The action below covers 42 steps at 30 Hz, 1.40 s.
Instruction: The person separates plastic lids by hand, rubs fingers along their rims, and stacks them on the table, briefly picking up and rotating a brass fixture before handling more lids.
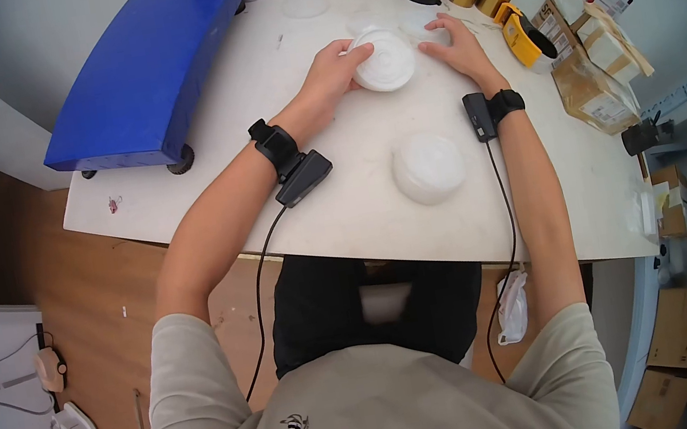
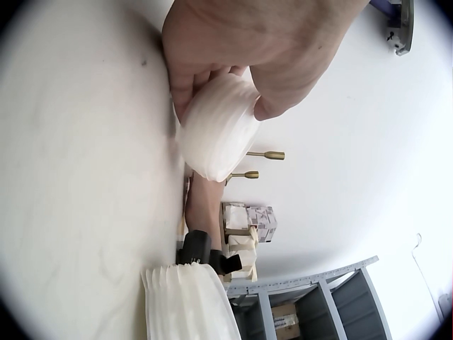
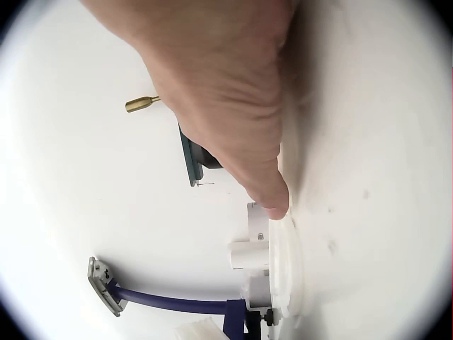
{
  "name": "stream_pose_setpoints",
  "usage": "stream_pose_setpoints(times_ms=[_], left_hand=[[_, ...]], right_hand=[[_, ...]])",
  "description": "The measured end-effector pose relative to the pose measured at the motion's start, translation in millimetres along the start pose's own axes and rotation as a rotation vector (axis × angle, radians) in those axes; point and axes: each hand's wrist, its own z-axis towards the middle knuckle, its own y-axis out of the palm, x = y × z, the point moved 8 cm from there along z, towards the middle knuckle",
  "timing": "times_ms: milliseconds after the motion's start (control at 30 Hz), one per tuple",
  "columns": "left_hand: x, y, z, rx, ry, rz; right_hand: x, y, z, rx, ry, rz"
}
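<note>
Left hand (image 1: 336, 72) grips a white ribbed container (image 1: 383, 60); right hand (image 1: 455, 46) lies flat on table (image 1: 342, 206).

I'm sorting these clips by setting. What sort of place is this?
Probably a workshop or stockroom rather than a home: a plain white worktable, taped cardboard parcels stacked at its right end, and metal shelving holding more boxes. The left hand grips a white ribbed stack.

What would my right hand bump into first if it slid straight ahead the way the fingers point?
Probably the flat translucent lid lying on the table. The right hand points up and left, its fingertips already at the lid's edge. The right wrist view shows a fingertip just short of it; actual contact is unclear.
</note>
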Motion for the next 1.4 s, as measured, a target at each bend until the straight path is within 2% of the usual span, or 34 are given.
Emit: stream_pose_setpoints(times_ms=[200, 333, 400, 533, 600, 633, 733, 800, 900, 1233, 1400], left_hand=[[1, 3, -4, -0.019, 0.0, 0.014], [0, 4, -4, -0.034, 0.007, 0.043], [-2, 3, -2, -0.032, 0.004, 0.039], [-1, 3, -3, -0.025, 0.007, 0.04], [0, 4, -5, -0.028, 0.007, 0.045], [0, 5, -5, -0.035, 0.01, 0.043], [0, 7, -3, -0.042, 0.017, 0.065], [0, 8, -3, -0.044, 0.011, 0.068], [0, 6, -4, -0.026, 0.011, 0.057], [2, 8, -6, -0.042, 0.028, 0.065], [3, 16, -7, -0.086, 0.044, 0.035]], right_hand=[[-17, -26, -44, -0.124, -0.024, 0.005], [-20, -38, -65, -0.164, 0.038, -0.003], [-28, -46, -67, -0.061, -0.017, -0.035], [-40, -44, -66, 0.014, -0.039, -0.106], [-35, -33, -70, -0.183, 0.121, -0.068], [-32, -32, -71, -0.18, 0.126, -0.064], [-29, -42, -70, -0.113, 0.059, -0.073], [-40, -49, -70, 0.043, -0.09, -0.058], [-40, -53, -69, 0.127, -0.096, 0.013], [-66, -51, -67, 0.055, -0.128, 0.144], [-102, -44, -74, 0.101, -0.312, 0.093]])
